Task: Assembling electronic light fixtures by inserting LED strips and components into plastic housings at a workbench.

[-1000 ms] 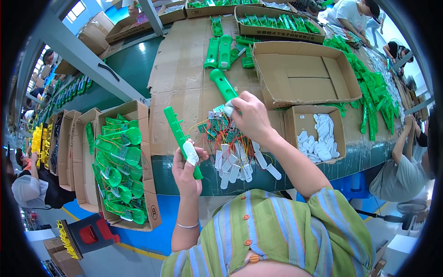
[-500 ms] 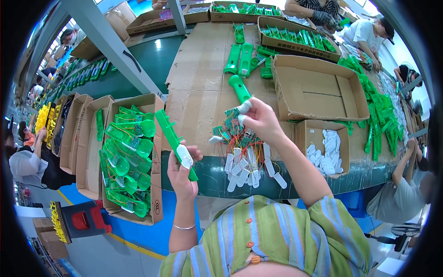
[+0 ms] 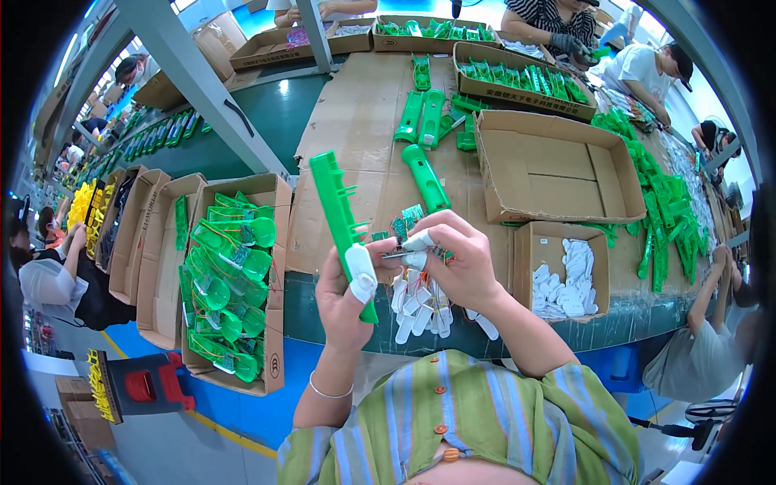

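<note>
2 hands work above the near edge of the cardboard-covered bench (image 3: 364, 121).

Left hand (image 3: 347, 299) is clenched around a long green plastic handle shell (image 3: 339, 218), holding it upright and tilted away, the thumb wrapped in white tape. Right hand (image 3: 453, 259) pinches a small circuit board with wires (image 3: 404, 230) between taped fingertips, just beside the shell. Below both hands, a heap of white plastic pieces (image 3: 420, 311) lies at the bench's near edge. An open carton of green parts (image 3: 230, 283) stands to the left; a small box of white pieces (image 3: 566, 275) sits at the right.
</note>
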`<control>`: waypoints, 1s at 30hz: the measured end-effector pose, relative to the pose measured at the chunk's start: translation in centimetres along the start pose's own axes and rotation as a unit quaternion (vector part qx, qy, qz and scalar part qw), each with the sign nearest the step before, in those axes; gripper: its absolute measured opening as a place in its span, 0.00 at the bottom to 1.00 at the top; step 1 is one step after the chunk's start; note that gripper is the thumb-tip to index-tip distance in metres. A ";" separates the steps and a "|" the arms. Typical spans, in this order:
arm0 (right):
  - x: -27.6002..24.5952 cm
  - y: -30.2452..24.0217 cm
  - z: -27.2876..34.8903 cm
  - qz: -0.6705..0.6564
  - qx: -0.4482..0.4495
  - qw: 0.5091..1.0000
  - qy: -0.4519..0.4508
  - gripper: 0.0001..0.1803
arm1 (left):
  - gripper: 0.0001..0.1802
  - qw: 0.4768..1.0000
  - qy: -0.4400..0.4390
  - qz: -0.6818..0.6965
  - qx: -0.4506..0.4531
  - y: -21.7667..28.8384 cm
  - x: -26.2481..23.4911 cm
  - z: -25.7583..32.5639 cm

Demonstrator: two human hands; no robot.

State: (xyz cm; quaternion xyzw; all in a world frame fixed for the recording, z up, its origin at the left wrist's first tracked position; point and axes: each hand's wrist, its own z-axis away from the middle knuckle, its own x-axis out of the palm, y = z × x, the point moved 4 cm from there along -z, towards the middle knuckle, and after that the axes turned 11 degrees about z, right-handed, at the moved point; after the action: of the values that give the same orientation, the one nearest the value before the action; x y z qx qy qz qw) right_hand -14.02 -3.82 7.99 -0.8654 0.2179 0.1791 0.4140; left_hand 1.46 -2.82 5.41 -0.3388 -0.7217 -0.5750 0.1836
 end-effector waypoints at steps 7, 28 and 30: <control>-0.2 -0.5 -0.4 -0.150 0.135 0.975 -0.092 0.09 | 0.31 0.998 -0.009 -0.059 0.037 0.6 0.1 0.2; 1.0 -4.3 0.2 -0.143 0.101 0.977 -0.119 0.08 | 0.33 0.978 -0.034 0.180 -0.105 -0.7 -2.3 2.3; 1.3 -4.4 0.2 -0.125 0.100 0.981 -0.113 0.09 | 0.32 0.977 -0.016 0.182 -0.108 -1.2 -2.2 2.4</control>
State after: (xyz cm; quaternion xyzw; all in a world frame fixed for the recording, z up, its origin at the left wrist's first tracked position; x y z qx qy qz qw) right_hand -10.62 -1.54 10.02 -0.8143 0.0764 0.1998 0.5396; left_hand 2.47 -1.24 2.47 -0.4910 -0.5844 -0.6014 0.2360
